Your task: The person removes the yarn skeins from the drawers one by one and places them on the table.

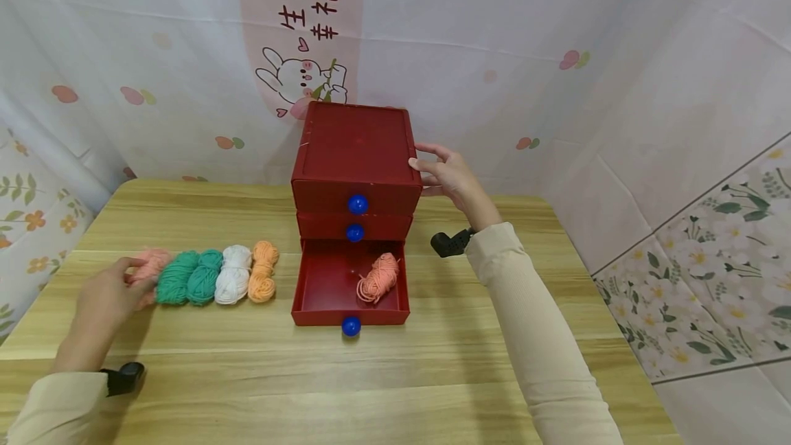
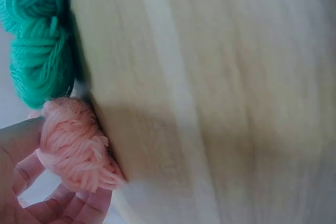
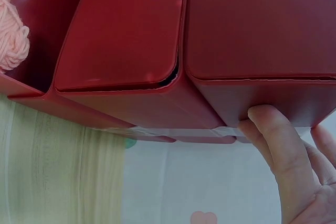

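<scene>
My left hand [image 1: 106, 297] is at the far left of the table, its thumb and fingers around a pink yarn skein [image 2: 76, 145]. Beside that skein lie two green skeins [image 1: 176, 278], a white one [image 1: 233, 275] and an orange one [image 1: 264, 271], in a row. A red drawer cabinet [image 1: 358, 146] with blue knobs stands at the middle back. Its bottom drawer [image 1: 321, 280] is pulled out and holds another pink skein [image 1: 380, 278]; the upper two drawers are in. My right hand [image 1: 450, 176] touches the cabinet's right side near the top, fingers extended.
A wood-grain table [image 1: 259, 376] carries everything. Behind it hangs a white printed curtain [image 1: 482, 74], close to the cabinet's back. Patterned panels [image 1: 711, 239] line the right side. A strip of clear tape [image 3: 173, 132] runs along the cabinet's side.
</scene>
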{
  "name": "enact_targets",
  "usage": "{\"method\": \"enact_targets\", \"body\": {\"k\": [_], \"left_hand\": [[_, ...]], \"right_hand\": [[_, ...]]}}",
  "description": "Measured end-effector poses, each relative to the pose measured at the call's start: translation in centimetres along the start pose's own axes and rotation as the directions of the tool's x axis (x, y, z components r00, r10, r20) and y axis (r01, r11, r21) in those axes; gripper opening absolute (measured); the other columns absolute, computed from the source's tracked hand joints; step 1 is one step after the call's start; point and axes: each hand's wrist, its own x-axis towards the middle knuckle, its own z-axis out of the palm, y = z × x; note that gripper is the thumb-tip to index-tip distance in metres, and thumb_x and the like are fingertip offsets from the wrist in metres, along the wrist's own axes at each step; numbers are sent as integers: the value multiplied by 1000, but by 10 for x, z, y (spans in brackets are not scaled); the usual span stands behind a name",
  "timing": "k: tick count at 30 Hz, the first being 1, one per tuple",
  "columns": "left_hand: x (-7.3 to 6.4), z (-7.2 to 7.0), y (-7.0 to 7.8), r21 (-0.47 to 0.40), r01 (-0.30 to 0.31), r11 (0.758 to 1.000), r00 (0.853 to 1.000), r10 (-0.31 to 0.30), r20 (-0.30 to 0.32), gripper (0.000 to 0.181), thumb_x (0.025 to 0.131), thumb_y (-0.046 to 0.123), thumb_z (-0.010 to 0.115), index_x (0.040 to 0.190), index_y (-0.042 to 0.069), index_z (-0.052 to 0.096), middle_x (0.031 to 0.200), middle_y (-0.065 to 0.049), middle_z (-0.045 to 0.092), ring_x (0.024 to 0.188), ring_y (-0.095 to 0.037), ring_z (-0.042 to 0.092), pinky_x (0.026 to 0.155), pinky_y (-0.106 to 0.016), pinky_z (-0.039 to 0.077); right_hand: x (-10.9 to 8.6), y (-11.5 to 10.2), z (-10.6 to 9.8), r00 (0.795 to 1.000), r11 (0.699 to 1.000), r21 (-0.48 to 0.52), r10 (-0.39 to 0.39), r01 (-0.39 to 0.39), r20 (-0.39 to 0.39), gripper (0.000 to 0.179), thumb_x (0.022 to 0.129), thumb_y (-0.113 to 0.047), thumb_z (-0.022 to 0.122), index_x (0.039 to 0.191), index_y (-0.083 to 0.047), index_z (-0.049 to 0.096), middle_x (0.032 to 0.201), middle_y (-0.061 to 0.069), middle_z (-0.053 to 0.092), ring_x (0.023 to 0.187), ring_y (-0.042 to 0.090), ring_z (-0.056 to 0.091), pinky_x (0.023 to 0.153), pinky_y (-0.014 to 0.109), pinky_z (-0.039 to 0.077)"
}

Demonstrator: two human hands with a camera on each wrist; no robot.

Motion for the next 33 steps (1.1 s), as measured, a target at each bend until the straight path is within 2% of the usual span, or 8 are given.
{"method": "enact_targets", "body": {"k": [5,11,14,16,21,23,28,33], "left_hand": [[-1,-1,5,0,-7,1000,1000,7,16,44,93,23,55,115,-15,46,93,-39,56,81,-53,53,65,-54,40],[-2,-11,11,5,11,1000,995,-11,97,56,96,35,47,121,-16,44,104,-41,53,86,-55,52,65,-54,43],[-1,-17,17,11,2,1000,992,-3,126,56,97,34,46,124,-15,43,99,-41,54,72,-47,53,56,-46,42],[0,-21,25,30,-18,999,990,13,138,54,97,33,45,125,-13,44,99,-42,53,73,-47,53,55,-45,42],[0,-28,63,47,-95,994,984,86,157,47,96,30,48,128,-5,46,114,-46,43,99,-59,44,71,-63,41],[-2,-28,83,18,-136,991,981,132,139,43,95,25,52,128,-3,48,117,-43,44,101,-58,43,74,-65,40],[-8,-28,133,-48,-235,971,967,239,90,38,93,23,55,125,2,54,115,-32,55,99,-48,54,70,-57,47],[-14,-21,177,-136,-313,940,940,328,99,36,94,26,55,123,6,57,110,-23,62,93,-39,60,70,-49,51]], "right_hand": [[1,1,-1,1000,1000,9,-1,1,6,52,90,-19,61,139,-21,43,144,10,38,77,16,68,69,33,57],[1,2,0,1000,1000,7,0,0,8,52,90,-20,61,139,-21,43,147,9,34,79,16,68,69,32,57],[1,1,0,1000,1000,1,-1,1,9,52,90,-20,61,139,-21,43,148,10,32,78,16,68,69,32,57],[1,1,0,1000,1000,-3,-3,3,9,52,90,-20,61,139,-21,43,148,10,32,78,15,68,69,32,57],[-1,0,-1,1000,1000,-7,-4,4,6,52,90,-20,60,139,-21,42,146,10,35,78,15,68,70,32,57],[-2,0,-1,1000,1000,-6,-5,5,8,52,90,-20,61,139,-21,43,145,10,37,78,16,68,71,33,57],[-2,0,-1,1000,1000,2,-10,10,15,52,91,-20,60,139,-21,42,145,10,37,78,16,68,70,33,57],[-1,0,-1,1000,1000,5,-9,9,13,51,91,-20,60,139,-21,43,146,8,35,79,16,68,71,33,57]]}}
